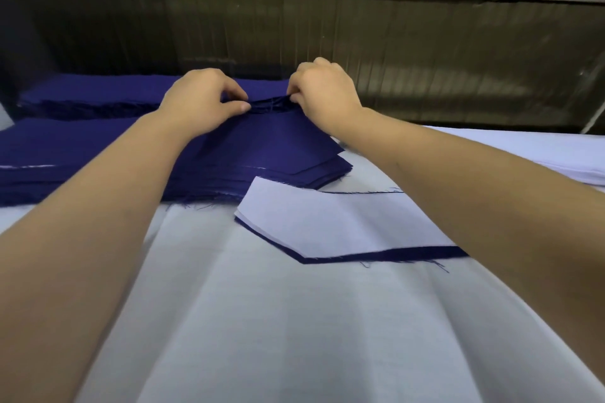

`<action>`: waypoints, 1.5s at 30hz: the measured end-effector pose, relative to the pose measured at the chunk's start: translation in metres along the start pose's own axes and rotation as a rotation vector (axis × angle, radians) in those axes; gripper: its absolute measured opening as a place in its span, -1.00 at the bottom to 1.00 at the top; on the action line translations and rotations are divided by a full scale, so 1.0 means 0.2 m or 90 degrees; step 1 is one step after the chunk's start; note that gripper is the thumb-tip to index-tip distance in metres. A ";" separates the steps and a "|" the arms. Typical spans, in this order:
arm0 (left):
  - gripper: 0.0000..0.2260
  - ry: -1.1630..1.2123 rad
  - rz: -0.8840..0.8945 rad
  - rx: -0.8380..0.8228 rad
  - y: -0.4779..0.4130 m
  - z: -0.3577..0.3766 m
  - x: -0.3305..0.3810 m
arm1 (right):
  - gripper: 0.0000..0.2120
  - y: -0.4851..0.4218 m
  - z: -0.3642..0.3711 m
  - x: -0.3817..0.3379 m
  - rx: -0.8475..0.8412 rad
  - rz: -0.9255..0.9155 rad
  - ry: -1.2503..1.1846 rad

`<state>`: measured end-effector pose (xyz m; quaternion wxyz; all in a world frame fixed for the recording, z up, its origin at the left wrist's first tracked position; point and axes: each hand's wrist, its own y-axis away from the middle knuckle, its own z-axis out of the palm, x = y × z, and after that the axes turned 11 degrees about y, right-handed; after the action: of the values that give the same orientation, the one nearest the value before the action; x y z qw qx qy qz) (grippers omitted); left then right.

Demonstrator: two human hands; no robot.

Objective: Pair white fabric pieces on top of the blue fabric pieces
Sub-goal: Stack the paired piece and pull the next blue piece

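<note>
Left hand (200, 103), right hand (324, 90) pinch blue stack (271, 147); white-topped pair (343, 222) beside.

**A garment workshop bench**

You're at a wide cloth-covered table (294, 321). Stacks of identically cut blue pieces (268, 147), edges fraying, sit far left. White sheets (569, 163) pile up at the right, and a dark metal panel (393, 42) runs behind.

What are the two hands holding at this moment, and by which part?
The left hand and the right hand each pinch the top blue fabric piece along its far edge.
</note>
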<state>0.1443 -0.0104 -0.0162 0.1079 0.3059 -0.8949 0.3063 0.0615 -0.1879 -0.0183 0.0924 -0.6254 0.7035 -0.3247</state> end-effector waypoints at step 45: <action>-0.78 -0.199 -0.016 0.193 0.16 0.05 0.03 | -0.79 0.86 -0.27 0.63 0.124 0.389 -0.605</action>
<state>0.1197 0.0009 -0.0366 -0.0760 0.3733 -0.8406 0.3850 -0.1341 -0.2864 -0.0403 0.5451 -0.4595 0.7006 -0.0297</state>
